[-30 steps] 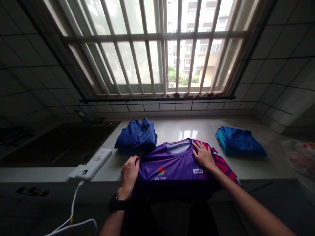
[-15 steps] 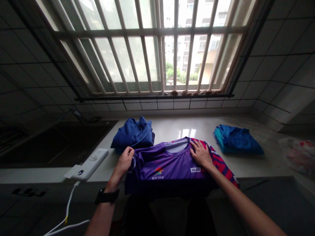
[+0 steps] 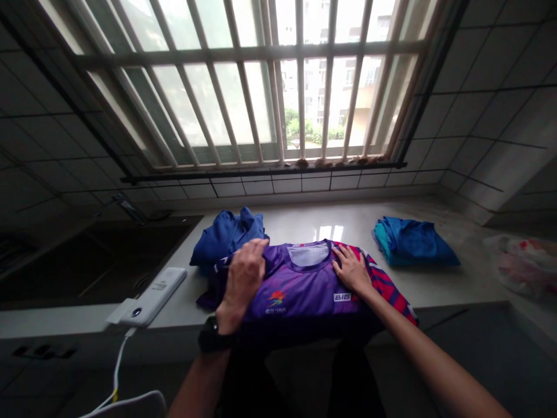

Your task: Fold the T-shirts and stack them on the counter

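A purple jersey (image 3: pixel 300 290) with red-striped sleeve fabric on its right side lies on the counter, collar toward the window and lower part hanging over the front edge. My right hand (image 3: pixel 351 270) rests flat on its right shoulder beside the collar, fingers spread. Over the jersey's left shoulder is my left hand (image 3: pixel 244 276), smeared by motion; whether its fingers grip any cloth cannot be made out. The jersey's left sleeve is partly hidden behind that hand. Just behind it sits a bunched blue garment (image 3: pixel 226 235).
A folded blue and teal garment pile (image 3: pixel 413 241) lies at the right, with a clear plastic bag (image 3: pixel 524 261) beyond it. On the left, a white power bank (image 3: pixel 159 293) with a cable sits by the dark sink (image 3: pixel 104 249). A barred window rises behind the counter (image 3: pixel 300 217).
My left hand has moved right and inward from the jersey's left sleeve edge to over its shoulder. The left sleeve fabric now lies spread further out to the left. My right hand stays in place.
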### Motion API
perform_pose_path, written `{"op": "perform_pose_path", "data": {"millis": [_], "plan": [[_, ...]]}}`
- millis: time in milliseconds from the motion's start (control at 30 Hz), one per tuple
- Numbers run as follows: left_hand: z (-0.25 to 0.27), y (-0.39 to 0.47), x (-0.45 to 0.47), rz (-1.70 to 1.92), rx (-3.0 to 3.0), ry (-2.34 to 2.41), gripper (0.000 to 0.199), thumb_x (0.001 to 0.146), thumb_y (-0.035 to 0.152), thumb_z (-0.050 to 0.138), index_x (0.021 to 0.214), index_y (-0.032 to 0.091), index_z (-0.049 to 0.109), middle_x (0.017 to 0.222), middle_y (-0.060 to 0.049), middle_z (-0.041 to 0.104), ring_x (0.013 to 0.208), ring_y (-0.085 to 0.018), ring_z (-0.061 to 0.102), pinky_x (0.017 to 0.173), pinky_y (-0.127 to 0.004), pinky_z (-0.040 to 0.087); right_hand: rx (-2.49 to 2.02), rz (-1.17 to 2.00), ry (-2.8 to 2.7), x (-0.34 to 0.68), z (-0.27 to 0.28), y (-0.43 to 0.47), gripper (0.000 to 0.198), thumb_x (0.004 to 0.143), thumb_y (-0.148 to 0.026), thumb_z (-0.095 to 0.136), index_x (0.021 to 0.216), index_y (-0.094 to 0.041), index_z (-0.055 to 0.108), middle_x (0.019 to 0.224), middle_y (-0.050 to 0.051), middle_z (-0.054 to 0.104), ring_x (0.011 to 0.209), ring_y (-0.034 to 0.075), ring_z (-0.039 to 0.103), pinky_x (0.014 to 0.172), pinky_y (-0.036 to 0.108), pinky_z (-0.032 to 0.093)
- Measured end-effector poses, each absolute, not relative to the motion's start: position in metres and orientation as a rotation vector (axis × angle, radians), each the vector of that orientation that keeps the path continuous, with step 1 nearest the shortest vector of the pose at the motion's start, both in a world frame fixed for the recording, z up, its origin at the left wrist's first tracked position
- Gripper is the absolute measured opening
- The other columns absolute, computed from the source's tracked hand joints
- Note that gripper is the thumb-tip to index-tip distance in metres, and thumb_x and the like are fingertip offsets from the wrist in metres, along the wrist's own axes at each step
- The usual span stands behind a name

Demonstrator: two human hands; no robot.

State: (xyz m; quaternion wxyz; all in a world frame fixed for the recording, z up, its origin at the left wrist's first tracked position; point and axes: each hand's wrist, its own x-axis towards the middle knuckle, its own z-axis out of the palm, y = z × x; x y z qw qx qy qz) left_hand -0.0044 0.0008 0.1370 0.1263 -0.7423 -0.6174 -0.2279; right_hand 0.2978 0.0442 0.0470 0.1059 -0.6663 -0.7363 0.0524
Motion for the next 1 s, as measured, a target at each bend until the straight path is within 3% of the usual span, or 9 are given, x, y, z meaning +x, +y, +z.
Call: {"op": "perform_pose_path", "data": {"millis": [100, 267, 367, 567, 733, 900, 1000], "plan": [[0.1, -0.009, 0.03, -0.403, -2.445, -1.847, 0.044, 0.097, 0.023, 0.043, 0.138, 0.019, 0.057, 0.134, -0.012, 0.065, 0.122, -0.025, 0.06, 0.103, -0.037, 0.047, -1.985, 0.138, -2.183, 0.298, 0.046, 0.045, 0.059, 0.1, -0.04, 0.032, 0.156, -0.025, 0.037, 0.164, 0.005, 0.032, 0.152, 0.027, 0.025, 0.121, 0.06, 0.016], [0.053, -0.006, 0.029, -0.259, -2.354, -2.008, 0.049, 0.098, 0.039, 0.045, 0.143, 0.024, 0.055, 0.156, -0.011, 0.047, 0.122, -0.031, 0.06, 0.105, -0.046, 0.046, -2.015, 0.128, -2.209, 0.299, 0.042, 0.048, 0.061, 0.1, -0.04, 0.03, 0.158, -0.021, 0.034, 0.165, 0.005, 0.029, 0.153, 0.026, 0.022, 0.122, 0.058, 0.016], [0.045, -0.006, 0.016, -0.354, -2.354, -2.009, 0.05, 0.098, 0.037, 0.044, 0.145, 0.024, 0.053, 0.156, -0.009, 0.047, 0.125, -0.029, 0.059, 0.109, -0.044, 0.044, -2.013, 0.128, -2.208, 0.3, 0.041, 0.049, 0.062, 0.1, -0.041, 0.03, 0.158, -0.02, 0.033, 0.165, 0.005, 0.029, 0.153, 0.025, 0.022, 0.122, 0.058, 0.014], [0.043, -0.011, 0.016, -0.52, -2.216, -2.06, 0.054, 0.093, 0.031, 0.049, 0.145, 0.014, 0.051, 0.148, -0.018, 0.054, 0.128, -0.031, 0.057, 0.107, -0.044, 0.048, -2.032, 0.1, -2.229, 0.3, 0.042, 0.049, 0.06, 0.101, -0.042, 0.029, 0.158, -0.023, 0.034, 0.166, 0.004, 0.027, 0.153, 0.025, 0.022, 0.122, 0.057, 0.017], [0.042, 0.002, 0.032, -0.529, -2.361, -1.847, 0.056, 0.09, 0.009, 0.038, 0.145, 0.014, 0.05, 0.144, -0.015, 0.058, 0.133, -0.023, 0.055, 0.115, -0.039, 0.042, -2.002, 0.111, -2.317, 0.301, 0.045, 0.054, 0.061, 0.101, -0.044, 0.028, 0.159, -0.024, 0.03, 0.168, 0.004, 0.022, 0.154, 0.026, 0.018, 0.121, 0.06, 0.016], [0.042, 0.028, 0.047, -0.458, -2.419, -1.923, 0.05, 0.097, 0.029, 0.042, 0.143, 0.012, 0.053, 0.153, -0.016, 0.049, 0.145, -0.029, 0.043, 0.119, -0.045, 0.035, -1.984, 0.156, -2.313, 0.302, 0.049, 0.059, 0.062, 0.101, -0.044, 0.028, 0.16, -0.022, 0.028, 0.168, 0.005, 0.021, 0.154, 0.024, 0.018, 0.122, 0.057, 0.015], [0.04, 0.033, 0.046, -0.45, -2.432, -1.934, 0.052, 0.098, 0.032, 0.042, 0.145, 0.014, 0.052, 0.158, -0.014, 0.043, 0.149, -0.03, 0.035, 0.121, -0.046, 0.031, -2.034, 0.146, -2.244, 0.298, 0.049, 0.057, 0.063, 0.101, -0.043, 0.027, 0.159, -0.018, 0.03, 0.167, 0.008, 0.024, 0.154, 0.022, 0.02, 0.123, 0.053, 0.014]]}}
